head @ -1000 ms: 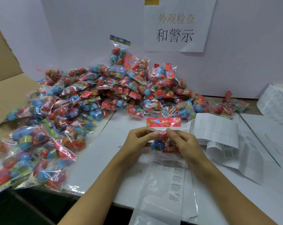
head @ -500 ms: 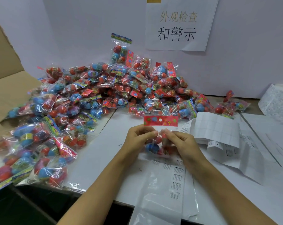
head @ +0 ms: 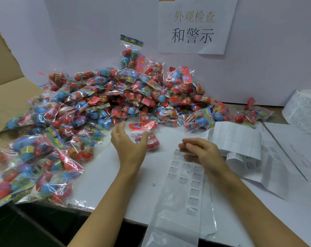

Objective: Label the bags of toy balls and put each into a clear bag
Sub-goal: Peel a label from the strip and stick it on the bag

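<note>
Head view: 1 wide shot looking forward and down over a white table (head: pixel 101 177).
Ball bag: a small bag (head: pixel 145 134) with a red header card lies on the table just beyond the left hand, at the near edge of the pile; whether it already carries a label cannot be told.
Left hand: the left hand (head: pixel 129 146) hovers spread over the bag, fingers relaxed and apart, holding nothing; the thumb looks close to the bag, but contact cannot be told.
Right hand: the right hand (head: pixel 200 151) is to the right of the bag, fingers curled together at the far end of the clear bag (head: pixel 182 198); it seems to pinch that edge, though blur hides the exact hold.
Clear bag: a long flat sleeve printed with warning text, running from the right hand toward the near table edge and over it.
Pile: many bags of red and blue balls in a heap (head: pixel 115 97) across the far and left side, some spilling onto cardboard (head: pixel 7 100).
Labels: a curled label sheet (head: pixel 238 138) lies right of the hands; a roll (head: pixel 304 107) stands at the far right.
Sign: a paper sign (head: pixel 195 25) hangs on the far wall.
Handling: the ball bag looks light, its film crinkly and slippery, the balls loose and lumpy inside. The stiff header card seems the surest place to take hold; the balls would go into the sleeve first. The clear bag is limp and likely clings shut, so its mouth needs spreading.
</note>
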{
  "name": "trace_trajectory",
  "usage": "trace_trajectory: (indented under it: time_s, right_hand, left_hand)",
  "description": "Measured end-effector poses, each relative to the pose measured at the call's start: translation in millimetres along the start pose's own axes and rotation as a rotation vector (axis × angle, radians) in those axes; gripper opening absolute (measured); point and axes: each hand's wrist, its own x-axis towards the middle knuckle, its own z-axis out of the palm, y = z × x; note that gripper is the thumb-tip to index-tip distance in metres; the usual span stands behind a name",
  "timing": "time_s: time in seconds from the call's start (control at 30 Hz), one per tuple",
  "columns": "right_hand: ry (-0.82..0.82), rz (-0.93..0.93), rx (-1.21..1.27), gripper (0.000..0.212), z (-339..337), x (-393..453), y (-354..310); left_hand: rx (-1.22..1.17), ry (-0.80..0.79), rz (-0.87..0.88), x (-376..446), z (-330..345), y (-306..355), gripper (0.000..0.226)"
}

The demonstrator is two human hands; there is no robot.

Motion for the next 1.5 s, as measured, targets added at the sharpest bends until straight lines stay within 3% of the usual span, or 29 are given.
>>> trace_trajectory:
  time_s: [0.07, 0.13, 0.2, 0.33, 0.43, 0.53, 0.63, 0.7, 0.77, 0.9, 1.0, 1.13, 1.27, 1.5]
  right_hand:
    - [-0.134, -0.103, -0.297, 0.028, -3, -3, 4]
    - [-0.346, -0.133, -0.726, 0.05, -6, -4, 8]
    - [-0.46, -0.108, -0.963, 0.062, -9, -3, 12]
    - [-0.35, -0.155, -0.779, 0.046, -9, -3, 14]
    - [-0.175, -0.222, -0.675, 0.039, -7, -1, 14]
    - [-0.015, -0.257, -0.577, 0.038, -10, 0, 7]
    - [0.025, -0.337, -0.547, 0.045, -8, -4, 3]
    - [0.092, -0.416, -0.53, 0.054, -4, -6, 2]
    - [0.231, -0.513, -0.483, 0.055, -2, -6, 0]
    - [0.416, -0.73, -0.485, 0.032, -9, -8, -4]
    - [0.27, -0.826, -0.568, 0.014, -10, -7, -2]
    - [0.025, -0.586, -0.629, 0.011, -5, -7, 2]
    - [-0.051, -0.456, -0.594, 0.009, -12, -5, 2]
    - [-0.151, -0.416, -0.533, 0.008, -12, -7, 0]
  left_hand:
    - [-0.058, -0.013, 0.197, -4, 0, 4, 0.015]
    - [-0.131, -0.173, 0.277, -9, 4, 6, 0.018]
    - [-0.101, -0.351, 0.342, -13, 6, 7, 0.022]
    - [-0.017, -0.699, 0.378, -18, 7, 1, 0.025]
    - [0.019, -0.739, 0.335, -23, 5, 1, 0.052]
    - [0.04, -0.809, 0.162, -22, 4, 9, 0.068]
    - [-0.042, -1.107, 0.036, -15, -4, 15, 0.047]
    - [-0.124, -1.205, 0.013, -12, -10, 16, 0.027]
    - [-0.268, -1.162, -0.094, -10, -15, 19, 0.032]
    - [-0.47, -1.023, -0.335, -13, -15, 23, 0.037]
    - [-0.498, -0.975, -0.366, -14, -13, 25, 0.029]
    - [-0.518, -1.046, -0.296, -14, -13, 27, 0.028]
    - [-0.497, -1.054, -0.224, -15, -10, 24, 0.034]
    - [-0.474, -1.105, -0.221, -15, -9, 20, 0.046]
